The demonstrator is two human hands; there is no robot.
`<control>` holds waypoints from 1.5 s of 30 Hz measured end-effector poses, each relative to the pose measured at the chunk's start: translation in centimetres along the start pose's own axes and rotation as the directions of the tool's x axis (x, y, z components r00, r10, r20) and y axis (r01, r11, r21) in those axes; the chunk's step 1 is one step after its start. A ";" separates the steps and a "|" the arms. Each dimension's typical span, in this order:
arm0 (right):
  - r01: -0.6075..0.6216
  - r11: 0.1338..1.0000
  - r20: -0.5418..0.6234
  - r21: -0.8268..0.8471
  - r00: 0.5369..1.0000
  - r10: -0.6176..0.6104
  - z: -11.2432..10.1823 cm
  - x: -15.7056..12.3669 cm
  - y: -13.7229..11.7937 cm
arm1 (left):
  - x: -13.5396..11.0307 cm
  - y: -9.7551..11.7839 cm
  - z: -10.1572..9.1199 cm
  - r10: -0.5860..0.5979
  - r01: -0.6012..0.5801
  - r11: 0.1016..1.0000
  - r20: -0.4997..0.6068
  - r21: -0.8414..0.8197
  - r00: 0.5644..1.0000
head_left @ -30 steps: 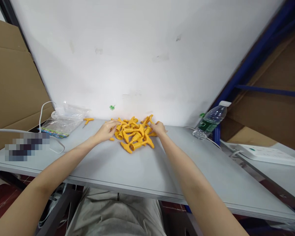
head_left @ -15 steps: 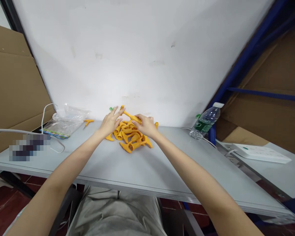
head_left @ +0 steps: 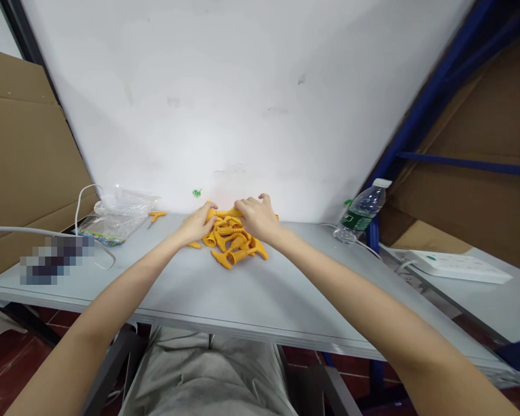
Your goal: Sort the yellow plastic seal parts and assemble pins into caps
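My left hand [head_left: 198, 224] is closed round the T-shaped handle end of an orange-yellow plastic corkscrew [head_left: 225, 213], just above the pile. My right hand [head_left: 256, 218] grips the other end, a hollow-looking sleeve, and its fingers hide most of that end. The two parts lie in line, level between the hands. Under them a heap of orange-yellow handles and hollow sleeves [head_left: 234, 241] rests on the grey table [head_left: 225, 300]. Apart to the left lies one corkscrew [head_left: 156, 215] with its metal spiral bare.
Clear plastic bags [head_left: 121, 211] and a white cable [head_left: 78, 202] lie at the left. A blurred-out object [head_left: 56, 261] is nearer the edge. At right stand a tilted water bottle [head_left: 360, 214] and a white power strip [head_left: 457, 266]. A white wall [head_left: 260, 115] closes the back.
Both hands have lowered the corkscrew and drawn together. It has turned from slanted to nearly level, and the thin section between handle and sleeve no longer shows. The heap looks unchanged.
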State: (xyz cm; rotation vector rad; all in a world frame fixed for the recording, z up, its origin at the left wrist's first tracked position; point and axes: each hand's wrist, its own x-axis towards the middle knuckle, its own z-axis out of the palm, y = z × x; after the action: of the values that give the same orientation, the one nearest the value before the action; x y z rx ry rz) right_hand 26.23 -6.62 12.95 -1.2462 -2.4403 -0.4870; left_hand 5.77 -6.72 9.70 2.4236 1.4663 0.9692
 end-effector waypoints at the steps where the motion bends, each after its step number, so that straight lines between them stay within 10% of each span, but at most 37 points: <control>1: 0.045 0.996 -0.032 -0.079 0.998 -0.048 0.0 -0.1 -0.2 | 0.0 0.3 -0.2 -0.058 0.061 0.996 0.060 -0.058 0.997; 5: 0.102 0.980 -0.005 -0.170 0.994 -0.105 0.3 -0.5 -0.7 | 0.0 0.7 -1.1 -0.193 0.227 0.958 0.192 -0.173 0.962; 14: 0.015 0.999 0.221 -0.045 0.975 -0.005 1.0 -0.6 -1.2 | -0.1 0.1 -1.2 -0.104 0.101 0.995 0.143 0.023 0.984; 21: 0.061 0.975 0.108 -0.213 0.993 -0.039 1.0 -0.5 0.2 | -0.2 -0.1 -1.7 -0.293 0.252 0.942 0.175 0.222 0.940; 24: -0.131 0.977 0.013 -0.165 0.991 0.135 1.5 -0.6 4.0 | -0.2 -1.5 -2.5 -0.394 0.336 0.871 0.102 0.358 0.913; 26: -0.378 0.924 -0.047 -0.060 0.925 0.376 2.4 -0.9 7.5 | -0.3 -2.6 -3.0 -0.441 0.372 0.811 0.054 0.451 0.896; 29: -0.729 0.664 0.063 0.165 0.680 0.731 4.8 -1.9 12.7 | -0.5 -4.1 -3.8 -0.499 0.414 0.712 -0.007 0.568 0.867; 33: -0.898 0.373 0.205 0.231 0.420 0.884 9.1 -3.4 16.8 | -0.7 -5.5 -4.5 -0.520 0.419 0.633 -0.043 0.651 0.853; 45: -0.902 0.326 0.251 0.283 0.397 0.883 15.0 -4.4 17.2 | -2.4 -8.4 -4.1 -0.460 0.397 0.618 -0.097 0.679 0.883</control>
State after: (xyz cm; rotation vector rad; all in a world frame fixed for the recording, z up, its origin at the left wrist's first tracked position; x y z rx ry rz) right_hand 40.43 6.67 0.16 -2.1272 -1.3205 0.3539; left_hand -3.69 -5.20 8.19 2.2322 2.5642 0.2013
